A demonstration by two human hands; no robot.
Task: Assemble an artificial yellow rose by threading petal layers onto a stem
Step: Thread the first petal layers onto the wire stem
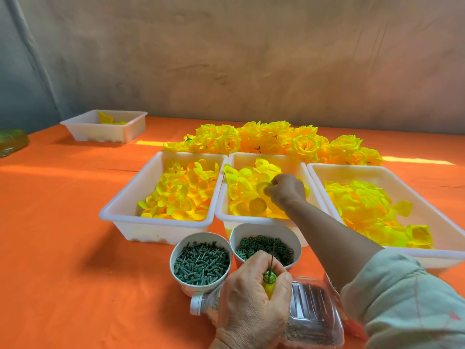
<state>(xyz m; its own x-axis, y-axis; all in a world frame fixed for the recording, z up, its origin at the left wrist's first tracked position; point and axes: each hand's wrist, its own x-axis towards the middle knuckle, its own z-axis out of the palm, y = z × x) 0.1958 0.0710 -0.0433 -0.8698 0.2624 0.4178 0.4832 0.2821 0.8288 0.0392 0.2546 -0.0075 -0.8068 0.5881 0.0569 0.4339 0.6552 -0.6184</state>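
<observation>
Nearest us, our left hand (254, 295) is clenched around the started rose (268, 283), a yellow bud with a green ring on it. It holds the thin stem (273, 258) pointing up, probably so that the next layer can drop straight onto it. Under that hand lies a clear bottle (312, 311) on its side. Just beyond stand a cup of green pegs (201, 263) and a cup of green rings (264, 246), kept close for small parts. Our right hand (286, 190) reaches into the middle tray (241, 219), fingers curled and pinching a petal layer (265, 185) from the heap. The left tray (156, 224) and the right tray (377, 167) flank it, likely sorting the layers by kind. Behind them the finished roses (276, 139) are piled out of the way, and a small tray (75, 122) sits far left. The tabletop (63, 248) has an orange cover, streaked with sunlight, against a bare mottled wall (251, 59).
</observation>
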